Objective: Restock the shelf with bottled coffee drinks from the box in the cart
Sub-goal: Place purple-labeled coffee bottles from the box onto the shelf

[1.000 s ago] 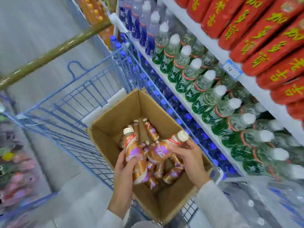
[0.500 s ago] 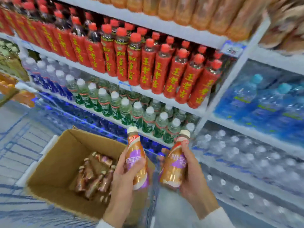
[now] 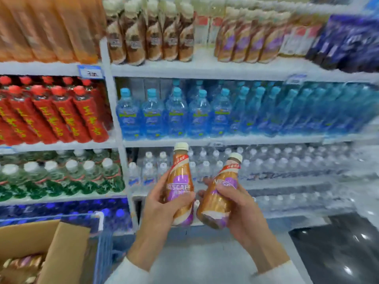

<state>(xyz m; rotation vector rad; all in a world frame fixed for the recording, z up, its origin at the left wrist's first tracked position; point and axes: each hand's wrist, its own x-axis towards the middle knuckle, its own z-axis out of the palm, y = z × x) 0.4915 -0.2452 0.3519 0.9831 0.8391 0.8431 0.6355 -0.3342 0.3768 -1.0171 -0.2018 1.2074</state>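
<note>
Two coffee bottles [image 3: 180,181], gripped in the left hand [image 3: 164,203] and the right hand [image 3: 240,206], are best raised upright to the matching row [image 3: 252,39] above both hands.

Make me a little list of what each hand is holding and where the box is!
left hand: holds upright coffee bottle
right hand: holds tilted coffee bottle
box: lower left, in blue cart, more bottles inside
top shelf: similar brown-and-purple bottles
</note>
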